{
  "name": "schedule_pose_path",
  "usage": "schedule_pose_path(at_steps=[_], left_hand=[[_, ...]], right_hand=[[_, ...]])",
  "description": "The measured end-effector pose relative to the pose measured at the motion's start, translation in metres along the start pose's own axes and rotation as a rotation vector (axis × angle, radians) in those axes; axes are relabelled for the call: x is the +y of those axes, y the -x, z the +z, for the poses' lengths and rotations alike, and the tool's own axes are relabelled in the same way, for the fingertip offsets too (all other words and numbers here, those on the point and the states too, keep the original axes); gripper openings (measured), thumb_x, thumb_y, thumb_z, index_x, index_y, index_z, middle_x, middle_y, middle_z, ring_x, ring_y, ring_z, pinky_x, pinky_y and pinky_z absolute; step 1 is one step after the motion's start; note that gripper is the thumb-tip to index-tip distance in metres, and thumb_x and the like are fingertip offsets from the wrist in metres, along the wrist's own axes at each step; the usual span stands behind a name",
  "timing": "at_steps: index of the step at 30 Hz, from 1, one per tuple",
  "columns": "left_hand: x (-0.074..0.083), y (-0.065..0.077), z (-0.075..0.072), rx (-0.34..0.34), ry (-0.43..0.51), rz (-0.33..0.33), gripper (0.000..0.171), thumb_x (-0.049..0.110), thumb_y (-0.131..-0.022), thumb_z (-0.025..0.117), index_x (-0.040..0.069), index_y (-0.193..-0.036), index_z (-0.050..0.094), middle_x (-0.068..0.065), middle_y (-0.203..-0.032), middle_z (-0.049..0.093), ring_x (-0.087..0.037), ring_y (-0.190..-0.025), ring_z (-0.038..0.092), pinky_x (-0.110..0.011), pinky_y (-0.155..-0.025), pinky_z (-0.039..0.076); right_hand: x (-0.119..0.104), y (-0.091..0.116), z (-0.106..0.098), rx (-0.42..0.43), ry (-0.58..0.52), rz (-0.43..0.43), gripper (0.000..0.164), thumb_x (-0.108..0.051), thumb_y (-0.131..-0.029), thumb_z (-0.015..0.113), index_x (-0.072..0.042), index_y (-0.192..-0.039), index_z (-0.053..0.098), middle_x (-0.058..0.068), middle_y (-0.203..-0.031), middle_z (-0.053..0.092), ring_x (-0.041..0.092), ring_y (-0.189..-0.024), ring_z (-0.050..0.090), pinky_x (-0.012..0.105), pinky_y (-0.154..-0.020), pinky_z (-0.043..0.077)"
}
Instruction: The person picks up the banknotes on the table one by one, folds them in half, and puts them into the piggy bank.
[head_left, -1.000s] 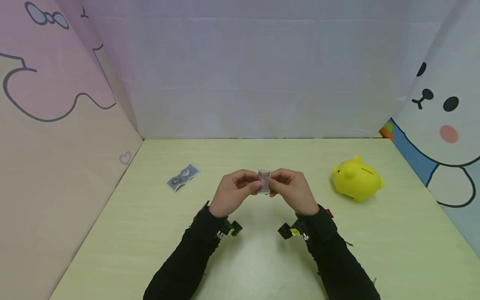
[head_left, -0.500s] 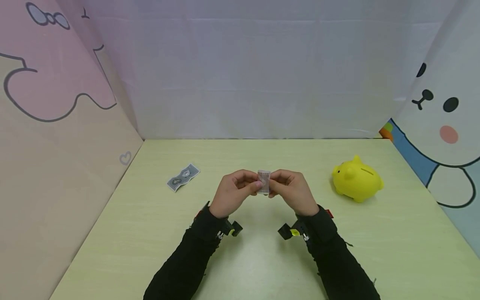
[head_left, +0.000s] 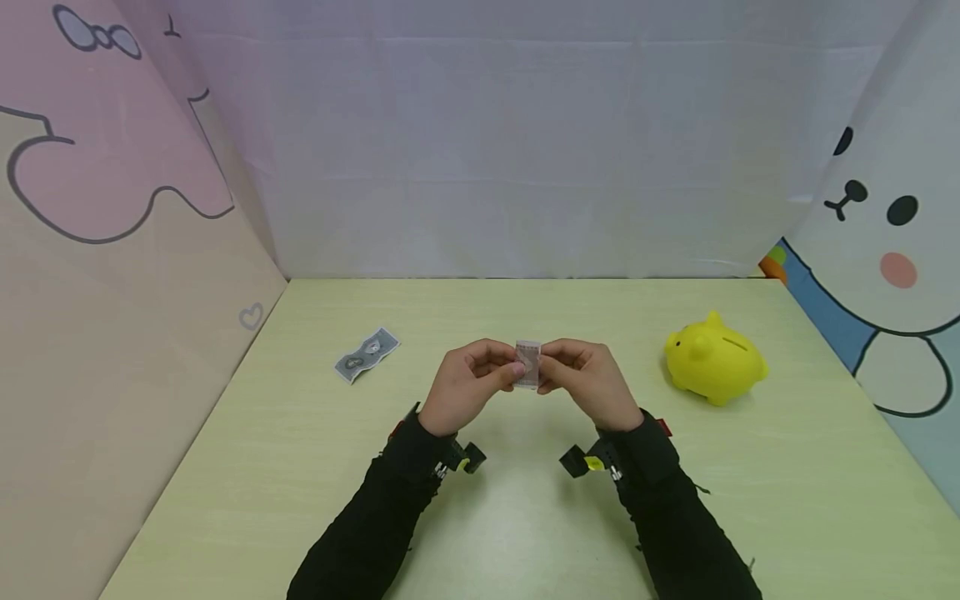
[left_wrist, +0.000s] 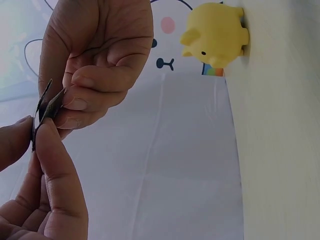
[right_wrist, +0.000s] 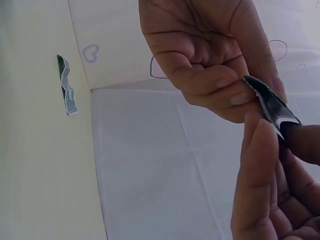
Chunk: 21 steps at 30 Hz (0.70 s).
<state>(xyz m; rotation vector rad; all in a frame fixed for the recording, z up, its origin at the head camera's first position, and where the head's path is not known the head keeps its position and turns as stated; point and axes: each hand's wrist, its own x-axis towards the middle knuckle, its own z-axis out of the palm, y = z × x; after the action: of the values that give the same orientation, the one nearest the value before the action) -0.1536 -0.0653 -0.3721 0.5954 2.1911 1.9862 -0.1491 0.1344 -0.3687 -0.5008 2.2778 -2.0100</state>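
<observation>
One folded note [head_left: 528, 364], above the table [head_left: 517, 525], between left hand [head_left: 471, 383] and right hand [head_left: 588, 379], each pinching the nearer edge.

A pale yellow-green counter [head_left: 517, 517], brightest in its near middle, meets a creased whitish far wall [head_left: 525, 150]. The left wall [head_left: 105, 350] is pink and beige, with a greyish heart [head_left: 251, 316] drawn low; the right wall [head_left: 930, 442] shows a white cartoon face [head_left: 870, 250] above blue.

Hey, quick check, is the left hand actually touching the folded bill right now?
Touching. The left wrist view shows it: the left hand pinches the folded bill near its lower end, between thumb and forefinger.
</observation>
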Motion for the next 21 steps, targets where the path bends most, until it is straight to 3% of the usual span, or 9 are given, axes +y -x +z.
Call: schedule_pose_path(at_steps=[4,7,14,21], left_hand=[[0.0005,0.0003,0.0001,0.003,0.0,0.012,0.018,0.006,-0.094,0.064,-0.003,-0.109,0.065,-0.022,-0.105,0.067,-0.026,-0.085,0.068,-0.026,-0.074,0.057],[0.0009,0.0005,0.0001,0.007,0.0,0.019,0.018,0.006,-0.094,0.064,-0.004,-0.109,0.065,-0.022,-0.105,0.067,-0.03,-0.087,0.068,-0.027,-0.074,0.057],[0.0015,-0.0001,0.0003,0.006,-0.005,0.022,0.019,0.006,-0.094,0.065,-0.005,-0.109,0.064,-0.024,-0.105,0.067,-0.018,-0.083,0.068,-0.026,-0.074,0.058],[0.0021,0.0003,0.0002,-0.002,-0.01,0.026,0.019,0.006,-0.094,0.064,-0.005,-0.11,0.064,-0.025,-0.105,0.066,-0.01,-0.081,0.066,-0.025,-0.074,0.057]], right_hand=[[-0.0003,0.0005,-0.0014,-0.011,-0.018,-0.004,0.026,-0.011,-0.098,0.059,0.009,-0.113,0.065,0.004,-0.097,0.07,0.013,-0.077,0.068,0.028,-0.072,0.06],[-0.0006,0.0008,-0.0023,-0.013,-0.036,-0.011,0.027,-0.012,-0.1,0.057,0.009,-0.115,0.065,0.001,-0.096,0.069,0.012,-0.078,0.068,0.029,-0.072,0.061],[-0.0014,0.0016,-0.0027,0.008,-0.05,-0.001,0.032,-0.018,-0.102,0.055,0.01,-0.114,0.064,0.002,-0.089,0.067,0.013,-0.076,0.067,0.029,-0.073,0.061],[-0.0045,0.0027,-0.0023,0.03,-0.051,0.001,0.034,-0.019,-0.1,0.057,0.009,-0.119,0.063,-0.001,-0.092,0.069,0.013,-0.079,0.068,0.031,-0.076,0.061]])
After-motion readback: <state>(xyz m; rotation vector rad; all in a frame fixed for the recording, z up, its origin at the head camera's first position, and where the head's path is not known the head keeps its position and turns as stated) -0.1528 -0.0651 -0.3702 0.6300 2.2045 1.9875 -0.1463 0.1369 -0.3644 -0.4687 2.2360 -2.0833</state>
